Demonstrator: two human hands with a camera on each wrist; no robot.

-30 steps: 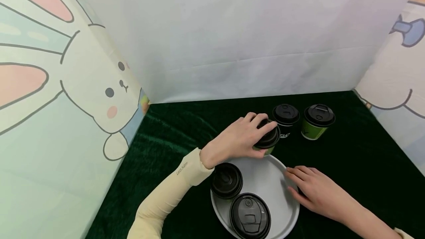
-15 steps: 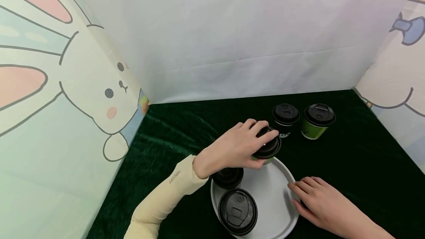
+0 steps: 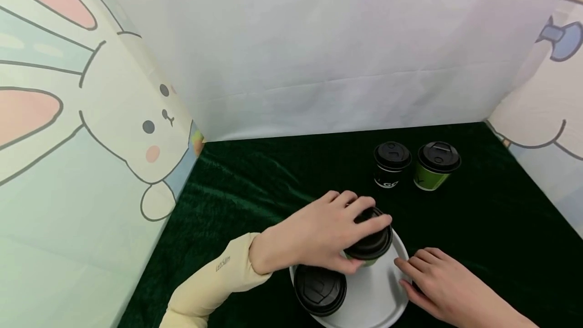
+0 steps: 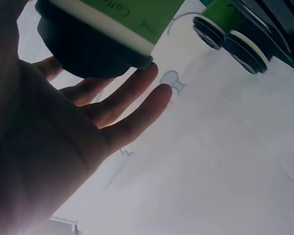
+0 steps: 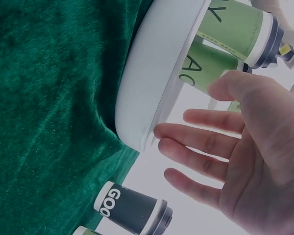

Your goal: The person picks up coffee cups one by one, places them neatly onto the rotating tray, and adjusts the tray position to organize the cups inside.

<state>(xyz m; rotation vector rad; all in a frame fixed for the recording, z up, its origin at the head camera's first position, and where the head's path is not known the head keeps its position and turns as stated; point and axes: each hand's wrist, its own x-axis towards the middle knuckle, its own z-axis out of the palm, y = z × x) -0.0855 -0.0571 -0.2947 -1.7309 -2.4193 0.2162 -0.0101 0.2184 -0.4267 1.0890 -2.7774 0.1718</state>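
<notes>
My left hand [image 3: 321, 234] grips a green paper coffee cup with a black lid [image 3: 371, 244] from above, over the back part of a round white tray [image 3: 371, 297]. In the left wrist view the coffee cup [image 4: 115, 24] shows printed lettering, and the fingers lie along its lid. Another black-lidded cup [image 3: 320, 290] stands on the tray at the left front. The left hand and wrist cover part of the tray. My right hand [image 3: 448, 285] has its fingers extended at the tray's right rim [image 5: 159, 73], touching or very close to it.
Behind the tray, a black cup with white lettering [image 3: 390, 166] and a green cup with a black lid [image 3: 435, 166] stand side by side on the dark green velvet cloth [image 3: 255, 181]. A white fabric wall [image 3: 319, 54] closes the back; printed panels flank it.
My left hand has brought the held coffee cup toward me, from the tray's back edge to over the tray. The front cup on the tray has shifted left. My right hand stays by the rim.
</notes>
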